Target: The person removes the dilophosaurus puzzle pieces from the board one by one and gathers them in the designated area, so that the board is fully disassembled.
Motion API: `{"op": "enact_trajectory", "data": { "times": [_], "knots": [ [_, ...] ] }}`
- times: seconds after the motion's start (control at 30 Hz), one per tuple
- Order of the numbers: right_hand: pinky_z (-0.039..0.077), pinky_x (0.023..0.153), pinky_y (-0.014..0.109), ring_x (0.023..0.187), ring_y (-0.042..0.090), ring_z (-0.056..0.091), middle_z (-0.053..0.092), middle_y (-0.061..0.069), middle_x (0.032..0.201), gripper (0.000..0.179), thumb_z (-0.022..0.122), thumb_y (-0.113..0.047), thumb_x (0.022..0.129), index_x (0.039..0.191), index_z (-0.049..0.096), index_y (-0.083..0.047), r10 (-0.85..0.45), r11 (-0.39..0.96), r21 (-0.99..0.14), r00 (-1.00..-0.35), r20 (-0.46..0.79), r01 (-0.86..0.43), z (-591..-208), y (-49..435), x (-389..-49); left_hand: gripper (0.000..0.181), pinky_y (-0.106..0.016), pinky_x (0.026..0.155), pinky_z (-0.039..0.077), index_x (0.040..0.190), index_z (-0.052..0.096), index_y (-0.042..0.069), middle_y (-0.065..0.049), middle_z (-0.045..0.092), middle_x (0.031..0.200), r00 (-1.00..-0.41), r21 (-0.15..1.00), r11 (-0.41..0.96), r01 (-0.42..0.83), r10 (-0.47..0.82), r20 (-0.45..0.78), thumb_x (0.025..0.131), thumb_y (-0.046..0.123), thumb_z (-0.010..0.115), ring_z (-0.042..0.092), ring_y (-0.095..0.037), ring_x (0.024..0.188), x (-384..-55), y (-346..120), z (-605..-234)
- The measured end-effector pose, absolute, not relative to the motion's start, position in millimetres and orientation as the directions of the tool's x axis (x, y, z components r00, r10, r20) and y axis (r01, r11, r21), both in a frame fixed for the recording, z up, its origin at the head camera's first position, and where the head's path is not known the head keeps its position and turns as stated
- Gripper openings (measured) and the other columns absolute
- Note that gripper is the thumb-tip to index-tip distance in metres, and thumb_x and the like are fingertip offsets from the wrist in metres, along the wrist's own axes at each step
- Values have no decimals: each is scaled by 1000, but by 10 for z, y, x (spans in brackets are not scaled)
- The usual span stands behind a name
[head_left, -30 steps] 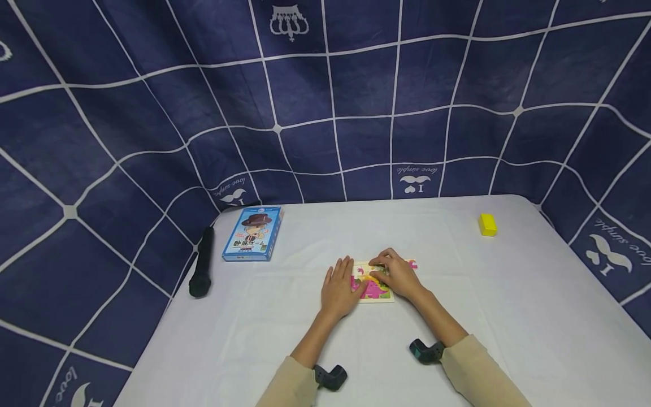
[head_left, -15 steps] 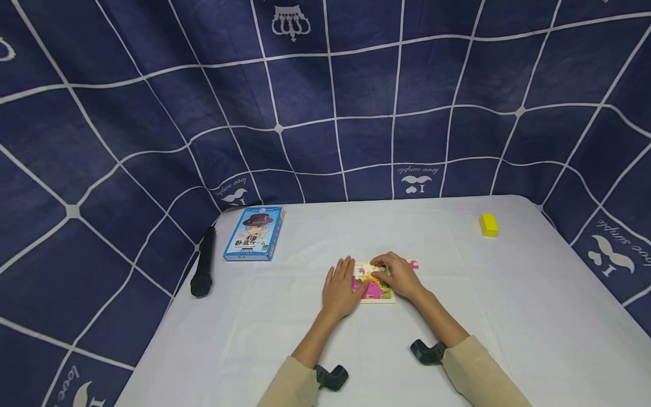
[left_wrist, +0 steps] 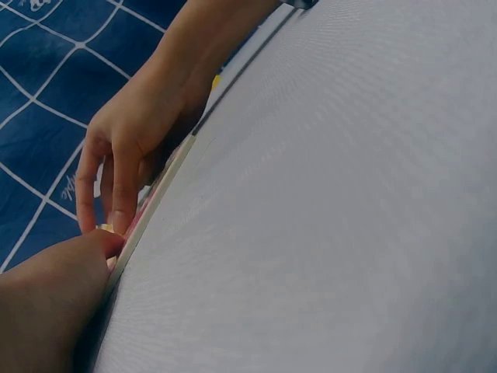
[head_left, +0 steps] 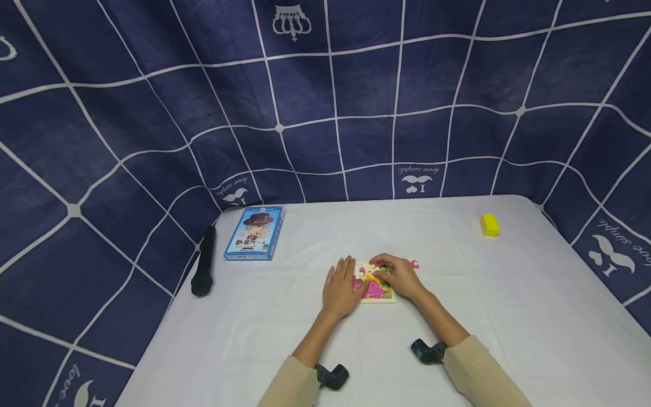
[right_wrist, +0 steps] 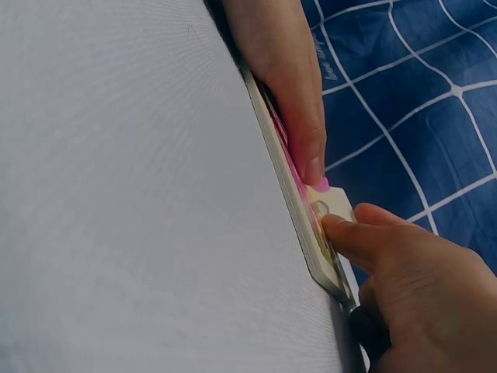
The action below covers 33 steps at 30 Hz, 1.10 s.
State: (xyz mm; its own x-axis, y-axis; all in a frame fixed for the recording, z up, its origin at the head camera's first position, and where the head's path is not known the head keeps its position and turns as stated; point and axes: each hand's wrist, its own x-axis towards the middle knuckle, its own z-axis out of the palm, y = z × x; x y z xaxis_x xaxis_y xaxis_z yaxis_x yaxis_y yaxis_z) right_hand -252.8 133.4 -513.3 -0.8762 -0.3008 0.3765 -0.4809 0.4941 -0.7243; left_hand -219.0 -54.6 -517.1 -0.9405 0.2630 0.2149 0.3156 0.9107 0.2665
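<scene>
A small jigsaw puzzle (head_left: 377, 291) with a pink dinosaur picture and a pale border lies flat on the white table. My left hand (head_left: 339, 291) rests along its left side, fingers straight, with the thumb reaching onto the picture. At the upper part of the puzzle, my right hand (head_left: 400, 275) pinches a puzzle piece between bent fingers and thumb, mostly hidden by them. In the right wrist view the right thumb (right_wrist: 349, 237) sits right at the puzzle's surface. Just past the right hand lies a loose pink-and-white puzzle piece (head_left: 415, 264), partly covered.
Toward the back left stands a blue game box (head_left: 254, 233) with a cartoon figure in a hat. A black microphone (head_left: 204, 260) lies by the left table edge. A small yellow block (head_left: 489, 224) sits at the back right. Dark blue checked cloth (head_left: 325, 113) surrounds the table.
The right hand's fingers have lowered a little and drawn slightly closer over the upper part of the puzzle. My left hand keeps its place.
</scene>
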Motion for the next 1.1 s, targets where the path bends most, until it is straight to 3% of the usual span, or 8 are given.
{"op": "enact_trajectory", "data": {
  "times": [0.13, 0.4, 0.6, 0.7, 0.83, 0.9, 1.1],
  "knots": [
    [45, 63, 28, 82, 15, 63, 69, -2, 90, 25, 74, -9, 77, 102, 68, -13, -302, 465, -733, -867, 396, -496, -5143, 1335, -2534, 72, -40, 112, 15, 143, 32, 6, -7, 30, 148, -940, 268, 910, 317, 263, 219, 91, 54, 42, 22, -22, 137, -2184, -544, -5163],
    [49, 73, 32, 82, 13, 62, 69, -5, 88, 19, 72, -12, 80, 98, 70, -15, -282, 402, -793, -886, 368, -457, -5143, 1338, -2546, 72, -40, 112, 14, 143, 32, 7, -6, 30, 148, -941, 270, 910, 313, 261, 214, 91, 55, 41, 21, -22, 137, -2184, -546, -5166],
    [48, 69, 25, 81, 15, 59, 68, -2, 85, 20, 73, -14, 79, 99, 71, -15, -227, 359, -836, -908, 354, -415, -5123, 1351, -2534, 72, -40, 112, 14, 143, 32, 7, -6, 29, 148, -941, 264, 912, 314, 262, 215, 91, 56, 40, 21, -22, 137, -2183, -542, -5170],
    [47, 60, 21, 77, 23, 61, 67, 7, 87, 21, 72, -9, 80, 101, 70, -8, -204, 328, -864, -922, 331, -382, -4949, 1343, -2439, 72, -41, 111, 15, 143, 33, 6, -7, 31, 148, -938, 265, 910, 319, 264, 222, 91, 56, 40, 22, -23, 137, -2181, -527, -5167],
    [48, 60, 23, 80, 31, 60, 66, 17, 90, 23, 70, -2, 80, 102, 68, 1, -185, 312, -880, -931, 313, -358, -4680, 1352, -2310, 73, -41, 111, 17, 143, 34, 6, -8, 31, 147, -937, 268, 909, 320, 262, 230, 91, 56, 41, 24, -24, 136, -2178, -516, -5164],
    [49, 62, 22, 82, 26, 60, 66, 16, 91, 23, 70, -3, 80, 102, 68, 0, -175, 317, -878, -932, 318, -359, -4627, 1405, -2291, 73, -41, 111, 17, 143, 33, 6, -8, 31, 148, -938, 267, 910, 319, 261, 230, 91, 56, 41, 23, -24, 136, -2177, -519, -5170],
    [34, 39, 21, 46, 9, 39, 64, 17, 92, 24, 69, -4, 81, 104, 67, 1, -118, 369, -866, -941, 317, -338, -4512, 1713, -2222, 74, -41, 111, 15, 143, 33, 5, -8, 31, 148, -938, 284, 904, 319, 258, 233, 90, 57, 41, 23, -24, 137, -2172, -538, -5188]
  ]
}}
